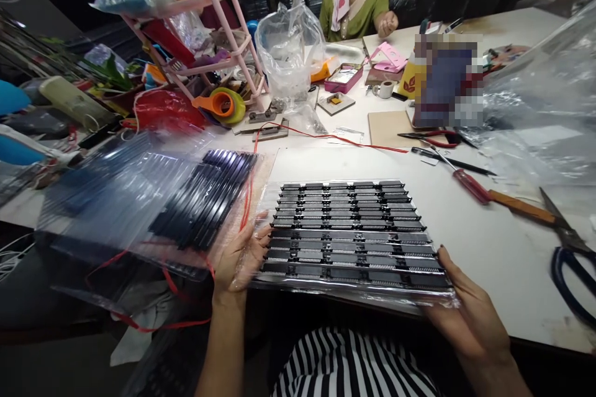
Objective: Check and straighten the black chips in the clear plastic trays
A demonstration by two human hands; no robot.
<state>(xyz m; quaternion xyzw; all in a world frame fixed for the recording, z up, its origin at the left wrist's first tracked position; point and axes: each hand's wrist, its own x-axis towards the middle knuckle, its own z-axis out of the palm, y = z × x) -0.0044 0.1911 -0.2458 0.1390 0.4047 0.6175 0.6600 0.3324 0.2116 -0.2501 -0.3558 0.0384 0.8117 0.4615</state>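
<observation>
Left hand and right hand, fingers clamped on pack ends (strips aligned, sleeved); second pack left of the fingers, counter beneath.

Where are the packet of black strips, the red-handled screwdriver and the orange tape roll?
packet of black strips [349, 229]: head view, middle of the rows under the clear wrap.
red-handled screwdriver [471, 186]: head view, on its red handle.
orange tape roll [218, 103]: head view, on its orange side face.
</observation>
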